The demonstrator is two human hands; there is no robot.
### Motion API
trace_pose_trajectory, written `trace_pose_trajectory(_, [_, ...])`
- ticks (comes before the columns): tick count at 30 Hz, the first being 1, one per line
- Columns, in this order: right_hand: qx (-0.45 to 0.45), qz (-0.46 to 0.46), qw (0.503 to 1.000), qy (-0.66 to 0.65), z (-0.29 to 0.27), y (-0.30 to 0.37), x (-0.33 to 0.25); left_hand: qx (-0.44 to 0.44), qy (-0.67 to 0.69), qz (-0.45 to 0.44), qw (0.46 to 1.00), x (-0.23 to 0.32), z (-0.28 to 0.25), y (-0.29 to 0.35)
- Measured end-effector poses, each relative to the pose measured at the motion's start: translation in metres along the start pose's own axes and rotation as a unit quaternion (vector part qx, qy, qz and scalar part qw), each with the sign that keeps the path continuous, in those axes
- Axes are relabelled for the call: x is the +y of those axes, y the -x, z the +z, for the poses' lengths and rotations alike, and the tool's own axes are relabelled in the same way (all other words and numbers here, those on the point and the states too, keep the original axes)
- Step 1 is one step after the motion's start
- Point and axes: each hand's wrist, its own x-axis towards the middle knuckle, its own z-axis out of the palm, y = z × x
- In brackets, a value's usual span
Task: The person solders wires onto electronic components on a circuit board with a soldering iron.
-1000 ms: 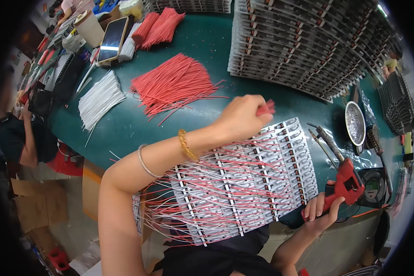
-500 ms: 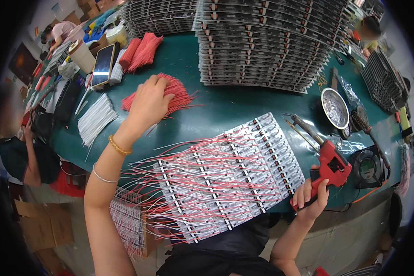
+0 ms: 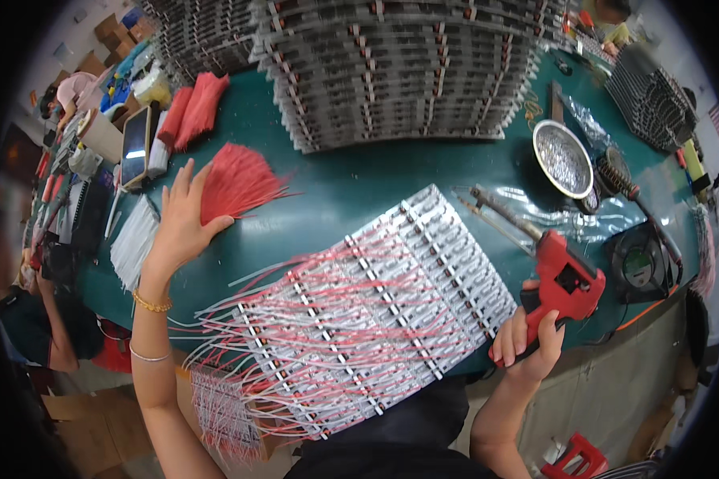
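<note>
My left hand (image 3: 180, 225) is open, thumb and fingers spread along the left side of a fanned pile of cut red wires (image 3: 246, 180). Left of that hand lies a bundle of white wires (image 3: 134, 243). My right hand (image 3: 529, 345) is wrapped round the handle of a red soldering gun (image 3: 569, 278), whose metal tip points to the upper left. Between my hands, a slanted panel of joined grey-white modules (image 3: 447, 275) rests at the table's near edge. Red and white wires (image 3: 295, 343) trail from its rows toward the left, past the edge.
Tall stacks of similar panels (image 3: 399, 88) stand at the back. On the right are a metal bowl of silvery material (image 3: 563, 160), a soldering iron on a stand (image 3: 615, 172) and a black fan (image 3: 639, 259). A phone (image 3: 137, 144) leans at left; a co-worker's arm (image 3: 52, 319) shows beyond.
My left hand has moved left and down off the top of the red wires, its fingers now spread. The view has shifted. My right hand keeps hold of the soldering gun.
</note>
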Motion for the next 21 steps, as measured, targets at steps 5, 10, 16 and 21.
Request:
trace_pose_trajectory(5, [0.012,0.004,1.0,0.01,-0.001,-0.002,0.0,-0.116,0.1,-0.004,0.988,-0.013,0.002,-0.03])
trace_pose_trajectory(10, [0.015,-0.022,0.999,0.024,0.0,-0.004,-0.001,-0.078,0.198,0.012,0.977,-0.006,0.008,-0.046])
trace_pose_trajectory(16, [0.021,-0.015,0.999,0.023,0.001,-0.002,0.003,-0.056,0.241,-0.026,0.969,-0.008,0.015,-0.051])
trace_pose_trajectory(21, [0.025,0.0,0.999,0.021,-0.003,-0.001,0.01,0.044,0.216,0.003,0.975,-0.027,0.026,-0.042])
